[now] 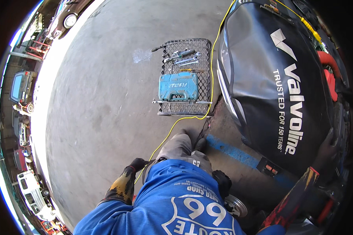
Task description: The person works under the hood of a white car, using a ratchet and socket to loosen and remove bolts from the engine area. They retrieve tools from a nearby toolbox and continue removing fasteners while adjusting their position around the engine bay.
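Note:
My left hand [137, 164], in a dark glove, is beside my hip, its fingers curled in. A dark strip shows at the fingers, but I cannot make out what they hold. My right arm, in a red and yellow sleeve [296, 197], reaches out to the right. The gloved right hand [328, 149] is dim against the lower edge of a black fender cover [251, 51], and its fingers do not show clearly. This cover lies over the front side of a vehicle.
Ahead is a black mesh stand [204, 84] with a blue tool case [179, 86], several wrenches [187, 60] and a long metal bar [180, 102]. A yellow cord [172, 129] crosses the floor past my legs. Parked vehicles, including a white one [33, 196], stand far left.

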Tool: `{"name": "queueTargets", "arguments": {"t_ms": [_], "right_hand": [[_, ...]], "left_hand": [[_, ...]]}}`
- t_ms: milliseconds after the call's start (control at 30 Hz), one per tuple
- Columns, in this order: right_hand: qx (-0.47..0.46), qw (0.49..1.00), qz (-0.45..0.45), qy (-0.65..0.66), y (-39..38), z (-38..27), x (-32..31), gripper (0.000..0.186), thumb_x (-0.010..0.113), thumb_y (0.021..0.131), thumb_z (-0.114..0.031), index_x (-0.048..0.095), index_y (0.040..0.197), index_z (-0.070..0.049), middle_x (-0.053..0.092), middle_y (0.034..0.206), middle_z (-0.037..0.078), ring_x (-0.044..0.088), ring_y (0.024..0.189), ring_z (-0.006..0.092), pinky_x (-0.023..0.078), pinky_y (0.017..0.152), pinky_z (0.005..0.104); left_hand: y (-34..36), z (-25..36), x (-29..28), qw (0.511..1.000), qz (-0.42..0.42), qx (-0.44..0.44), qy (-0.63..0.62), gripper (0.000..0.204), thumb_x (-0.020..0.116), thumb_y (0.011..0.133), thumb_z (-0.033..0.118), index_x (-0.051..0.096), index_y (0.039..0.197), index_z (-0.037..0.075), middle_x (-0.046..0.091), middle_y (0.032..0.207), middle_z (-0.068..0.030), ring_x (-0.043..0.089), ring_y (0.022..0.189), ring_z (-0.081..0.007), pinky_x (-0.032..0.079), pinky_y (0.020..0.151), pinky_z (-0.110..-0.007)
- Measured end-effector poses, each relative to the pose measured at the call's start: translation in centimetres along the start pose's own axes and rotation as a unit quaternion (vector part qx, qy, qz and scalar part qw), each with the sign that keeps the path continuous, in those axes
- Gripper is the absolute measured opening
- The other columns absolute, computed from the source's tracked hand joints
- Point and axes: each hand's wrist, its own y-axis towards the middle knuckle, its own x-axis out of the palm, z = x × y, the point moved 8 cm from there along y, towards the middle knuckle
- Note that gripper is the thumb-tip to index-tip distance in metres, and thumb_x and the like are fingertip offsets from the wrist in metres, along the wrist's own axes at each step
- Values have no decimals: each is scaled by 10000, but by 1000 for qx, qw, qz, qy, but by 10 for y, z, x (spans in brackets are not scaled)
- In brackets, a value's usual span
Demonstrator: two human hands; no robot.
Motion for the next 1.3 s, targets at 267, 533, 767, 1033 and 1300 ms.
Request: {"name": "queueTargets", "arguments": {"t_ms": [267,533,767,1033,1300], "right_hand": [[-88,843,-320,424,-270,-301,104,273,709,1013,-153,717,1230,12,723,1193,186,687,1140,302,520,1021,434],[-155,698,-639,282,-493,-488,237,403,743,948,-379,754,1193,-59,762,1174,191,717,1088,375,550,970,494],[138,703,-609,340,-540,-561,302,259,736,988,-267,766,1109,-41,779,990,179,745,902,348,570,805,421],[248,749,-510,343,-562,-587,277,296,777,978,-366,759,1042,-78,781,988,184,758,949,382,579,801,460],[530,662,-364,385,-658,-591,371,280,625,1049,-239,765,1077,1,754,861,64,705,723,148,564,655,320]], "left_hand": [[19,-29,-259,868,321,-83,-370,358,659,1048,381,769,1137,52,782,1045,-193,753,974,-373,573,868,-455],[17,-133,-330,863,302,-17,-404,477,671,1060,379,722,1279,-42,770,1239,-215,733,1155,-312,546,1004,-406],[51,-387,-247,850,186,-183,-458,444,723,1005,423,788,1158,11,804,983,-164,751,871,-284,574,794,-407],[127,-414,-307,872,96,-119,-464,464,740,1005,435,774,1096,-18,765,880,-96,706,773,-180,562,710,-355],[142,-215,-436,954,178,51,-236,561,809,969,314,619,1433,62,754,1037,-197,761,903,-281,594,756,-390]]}}
